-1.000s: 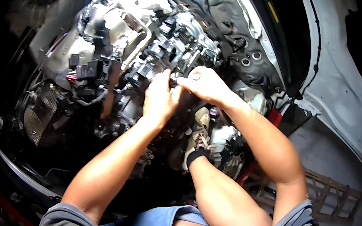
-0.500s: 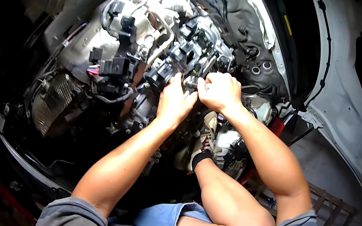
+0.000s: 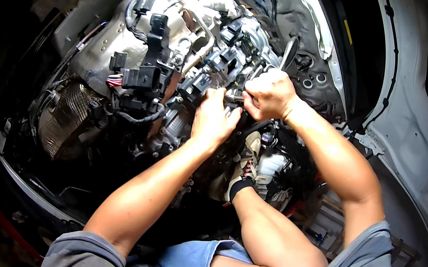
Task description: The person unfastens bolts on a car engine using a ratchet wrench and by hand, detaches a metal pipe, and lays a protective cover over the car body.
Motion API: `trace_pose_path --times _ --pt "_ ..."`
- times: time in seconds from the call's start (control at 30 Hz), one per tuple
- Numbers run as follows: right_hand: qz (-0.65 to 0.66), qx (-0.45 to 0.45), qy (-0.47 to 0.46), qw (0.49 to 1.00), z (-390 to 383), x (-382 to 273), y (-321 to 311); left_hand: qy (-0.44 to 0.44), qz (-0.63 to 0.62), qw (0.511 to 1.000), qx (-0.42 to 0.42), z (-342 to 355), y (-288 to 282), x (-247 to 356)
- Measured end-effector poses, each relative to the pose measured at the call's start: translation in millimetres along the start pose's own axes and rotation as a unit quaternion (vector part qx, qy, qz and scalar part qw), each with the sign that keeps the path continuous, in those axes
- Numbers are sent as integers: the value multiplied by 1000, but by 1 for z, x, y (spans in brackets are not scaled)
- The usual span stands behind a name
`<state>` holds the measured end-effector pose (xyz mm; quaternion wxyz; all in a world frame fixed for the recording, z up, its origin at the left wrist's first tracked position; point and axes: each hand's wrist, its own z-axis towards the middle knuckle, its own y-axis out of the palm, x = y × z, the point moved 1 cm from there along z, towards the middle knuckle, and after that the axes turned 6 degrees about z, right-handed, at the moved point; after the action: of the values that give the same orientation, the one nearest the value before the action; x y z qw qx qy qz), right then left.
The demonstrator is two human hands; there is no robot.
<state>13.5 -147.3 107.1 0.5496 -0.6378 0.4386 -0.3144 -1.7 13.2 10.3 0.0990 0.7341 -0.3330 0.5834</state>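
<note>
Two hands meet over the engine, with a short metal piece (image 3: 235,98) between them.
The right hand (image 3: 271,95) is closed in a fist around a metal tool (image 3: 290,52); its long axis points upward from this fist, leaning slightly to the right, so the right hand is the nearer one. The left hand (image 3: 213,119) has bent fingers at the left end of the short piece, the thumb apart; I cannot tell whether it grips, nor whether this piece belongs to the tool. The left forearm (image 3: 152,191) rises toward the right; the right forearm (image 3: 331,148) comes from the lower right, elbow bent outward. Around them are the engine (image 3: 226,61), a black plug housing (image 3: 142,78) on the left and, below, a shoe (image 3: 249,154).
</note>
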Motion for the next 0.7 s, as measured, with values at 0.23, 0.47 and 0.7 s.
trace_pose_path --times 0.23,0.47,0.7 --pt "2 1 87 996 -5 -17 3 81 168 982 -29 -21 -25 1" --pt "-32 -141 -61 988 -5 -15 -32 175 296 937 -60 -101 -54 -9" --pt "9 -113 30 993 -11 -71 -48 135 251 958 -41 -106 -46 -4"
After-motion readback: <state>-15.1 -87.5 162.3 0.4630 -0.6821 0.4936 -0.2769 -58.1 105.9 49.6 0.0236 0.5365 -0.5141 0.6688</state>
